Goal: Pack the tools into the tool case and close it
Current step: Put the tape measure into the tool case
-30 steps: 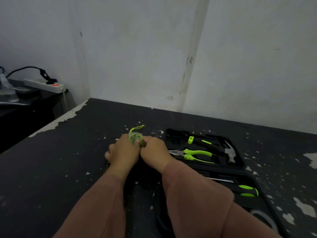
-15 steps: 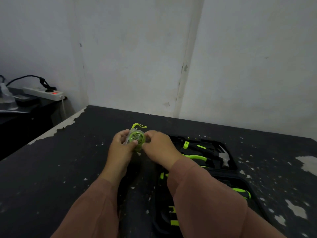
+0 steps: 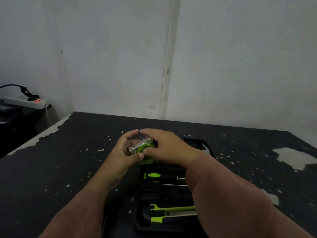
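A white power strip sits at far left on a separate dark surface. On the dark, chipped desk, the left hand reaches forward with its sleeve pushed back, fingers curled and thumb pressed against a round green tape measure in clear wrapping. The right hand arches over the same item from the other side, so both hands are closed on it, fingertips almost meeting above. The tape measure is held just above the open tool case, where a green-handled screwdriver lies.
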